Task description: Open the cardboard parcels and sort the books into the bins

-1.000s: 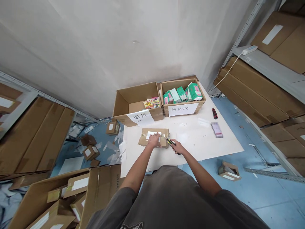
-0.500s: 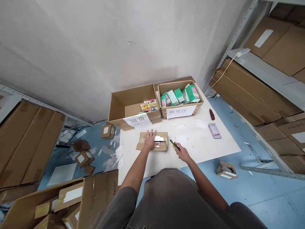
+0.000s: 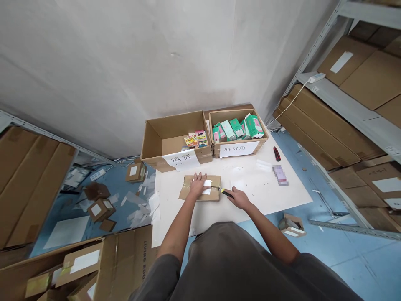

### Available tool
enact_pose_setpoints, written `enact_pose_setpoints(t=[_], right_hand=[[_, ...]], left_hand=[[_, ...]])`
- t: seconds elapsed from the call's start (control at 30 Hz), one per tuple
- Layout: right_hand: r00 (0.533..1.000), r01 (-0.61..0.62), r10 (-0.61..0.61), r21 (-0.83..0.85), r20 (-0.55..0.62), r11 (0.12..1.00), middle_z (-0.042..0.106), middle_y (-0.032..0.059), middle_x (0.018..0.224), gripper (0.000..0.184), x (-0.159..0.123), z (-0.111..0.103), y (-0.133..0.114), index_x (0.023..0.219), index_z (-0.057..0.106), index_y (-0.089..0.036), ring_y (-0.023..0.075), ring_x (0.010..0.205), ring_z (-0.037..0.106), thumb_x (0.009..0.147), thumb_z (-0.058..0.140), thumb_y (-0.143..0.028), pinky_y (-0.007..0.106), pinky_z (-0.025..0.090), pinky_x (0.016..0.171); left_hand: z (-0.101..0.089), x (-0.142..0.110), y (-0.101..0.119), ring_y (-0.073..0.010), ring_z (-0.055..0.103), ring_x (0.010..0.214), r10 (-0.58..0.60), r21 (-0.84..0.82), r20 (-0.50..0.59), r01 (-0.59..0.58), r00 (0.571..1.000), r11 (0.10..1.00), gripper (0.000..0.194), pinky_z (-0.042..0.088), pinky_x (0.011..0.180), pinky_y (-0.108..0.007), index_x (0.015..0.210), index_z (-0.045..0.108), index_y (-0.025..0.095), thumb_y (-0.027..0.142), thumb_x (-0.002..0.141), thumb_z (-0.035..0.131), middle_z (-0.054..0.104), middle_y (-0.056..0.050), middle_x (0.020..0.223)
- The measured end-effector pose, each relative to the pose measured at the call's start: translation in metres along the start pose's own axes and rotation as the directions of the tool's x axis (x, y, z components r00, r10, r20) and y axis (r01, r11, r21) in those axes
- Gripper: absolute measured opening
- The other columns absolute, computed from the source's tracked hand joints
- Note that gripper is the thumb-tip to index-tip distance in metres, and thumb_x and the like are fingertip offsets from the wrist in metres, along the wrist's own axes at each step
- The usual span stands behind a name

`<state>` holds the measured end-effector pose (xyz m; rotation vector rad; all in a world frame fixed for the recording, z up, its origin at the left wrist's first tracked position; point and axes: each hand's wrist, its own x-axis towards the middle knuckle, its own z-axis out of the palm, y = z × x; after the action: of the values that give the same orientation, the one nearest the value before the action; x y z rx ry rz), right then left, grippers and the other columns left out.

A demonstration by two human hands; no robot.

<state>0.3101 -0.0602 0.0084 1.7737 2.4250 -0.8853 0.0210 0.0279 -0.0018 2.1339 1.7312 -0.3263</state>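
A small flat cardboard parcel point(image 3: 214, 195) with clear tape and a white label lies on the white table. Spread over its top, my left hand point(image 3: 197, 186) rests flat with the fingers apart, partly covering the label. In my right hand point(image 3: 239, 198) is a yellow-and-black utility knife point(image 3: 227, 192), gripped at the parcel's right end. Its front end is at the taped edge; I cannot tell how deep the blade sits.
Behind the parcel stand an open carton point(image 3: 153, 161) with small colourful packs and another carton point(image 3: 216, 149) of green boxes, both with handwritten signs. A red utility knife point(image 3: 277, 154) and a blurred purple item point(image 3: 280, 174) lie right. Shelves flank the table point(image 3: 266, 194).
My right hand has moved left, bringing the utility knife from beside the parcel to its right edge. My left hand stays on the parcel. The view has shifted slightly.
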Motion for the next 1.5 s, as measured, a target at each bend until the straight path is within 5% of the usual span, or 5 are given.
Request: enact_pose_setpoints(t=[0.53, 0.83, 1.03, 1.33, 1.5], right_hand=[[0.915, -0.306, 0.322, 0.101, -0.244, 0.947, 0.060, 0.0097, 0.115, 0.046, -0.001, -0.035, 0.077, 0.149, 0.049, -0.033, 0.0232, 0.087, 0.067, 0.103, 0.050, -0.038, 0.031, 0.047, 0.079], [0.864, -0.259, 0.495, 0.764, -0.091, 0.592, 0.068, 0.0025, 0.099, 0.090, 0.034, 0.094, -0.028, 0.151, 0.036, -0.024, 0.0248, 0.093, 0.070, 0.076, 0.076, -0.056, 0.033, 0.055, 0.079], [0.796, -0.324, 0.591, 0.734, -0.130, 0.597, 0.069, 0.0101, 0.125, 0.082, 0.106, 0.061, -0.026, 0.144, 0.042, -0.024, 0.0274, 0.116, 0.067, 0.077, 0.075, -0.056, 0.036, 0.055, 0.092], [0.823, -0.315, 0.543, 0.663, -0.165, 0.679, 0.069, 0.0112, 0.127, 0.079, 0.138, -0.009, -0.011, 0.141, 0.046, -0.025, 0.0298, 0.119, 0.066, 0.076, 0.080, -0.054, 0.036, 0.052, 0.095], [0.896, -0.269, 0.432, 0.651, -0.101, 0.710, 0.071, 0.0063, 0.120, 0.090, 0.060, 0.045, 0.008, 0.143, 0.044, -0.028, 0.0292, 0.111, 0.069, 0.067, 0.087, -0.047, 0.037, 0.053, 0.090]], left_hand=[[-0.002, -0.004, -0.003, -0.0409, 0.019, 0.156, 0.007, -0.014, -0.017, -0.007, 1.000, 1.000, 0.085, 0.024, 0.122, -0.056, 0.160, 0.032, 0.036, 0.079, 0.088, 0.048, 0.036, -0.010, 0.166], [0.005, -0.016, 0.026, -0.0417, 0.020, 0.155, -0.250, -0.081, -0.045, 0.246, 0.967, 0.966, 0.091, 0.027, 0.120, -0.055, 0.160, 0.030, 0.032, 0.079, 0.085, 0.051, 0.032, -0.014, 0.168], [0.008, -0.048, 0.028, -0.0403, 0.054, 0.131, -0.437, -0.059, 0.028, 0.438, 0.899, 0.897, 0.083, 0.044, 0.103, -0.049, 0.157, 0.031, 0.015, 0.068, 0.094, 0.042, 0.053, -0.026, 0.147], [0.006, -0.075, 0.023, -0.0388, 0.035, 0.148, 0.035, 0.045, 0.039, -0.037, 0.999, 0.998, 0.102, 0.040, 0.111, -0.048, 0.160, 0.026, 0.032, 0.053, 0.074, 0.078, 0.031, -0.014, 0.167], [0.006, -0.059, 0.030, -0.0411, 0.013, 0.157, 0.469, 0.141, 0.252, -0.512, 0.846, 0.847, 0.118, 0.026, 0.122, -0.052, 0.154, 0.037, 0.037, 0.035, 0.052, 0.094, 0.026, -0.009, 0.170]])
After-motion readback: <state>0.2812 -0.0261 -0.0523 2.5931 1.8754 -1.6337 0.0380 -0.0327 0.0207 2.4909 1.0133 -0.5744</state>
